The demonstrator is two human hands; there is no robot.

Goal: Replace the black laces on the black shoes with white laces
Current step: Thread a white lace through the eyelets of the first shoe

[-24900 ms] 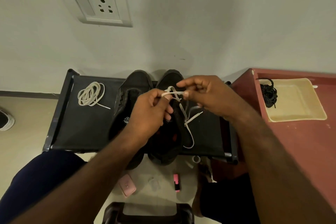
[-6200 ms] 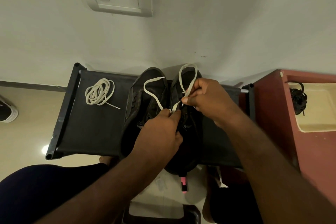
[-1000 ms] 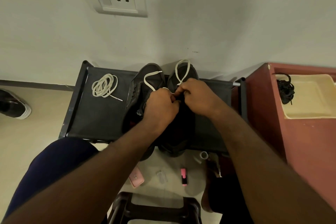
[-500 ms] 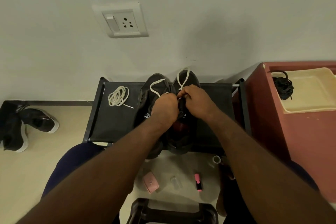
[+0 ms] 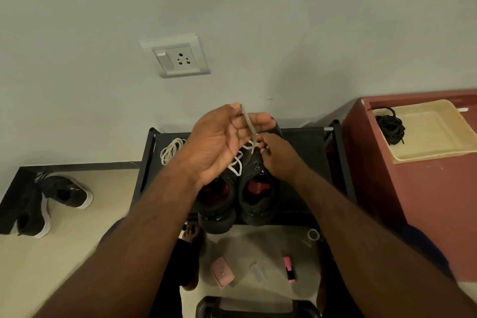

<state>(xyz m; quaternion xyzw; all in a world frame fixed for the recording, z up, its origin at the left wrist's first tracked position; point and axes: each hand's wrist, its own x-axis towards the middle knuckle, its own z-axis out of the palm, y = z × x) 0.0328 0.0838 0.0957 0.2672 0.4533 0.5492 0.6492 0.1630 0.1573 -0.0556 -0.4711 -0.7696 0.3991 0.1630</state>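
White lace [image 5: 248, 124] in the left fingers' [image 5: 233, 109] pinch, lower down in the right fingers' [image 5: 261, 141] pinch, above the black shoe [image 5: 258, 201].

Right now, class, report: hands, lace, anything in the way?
Left hand holds white lace up; right hand pinches it at shoe eyelets. Spare lace coiled on rack. Nothing in the way.
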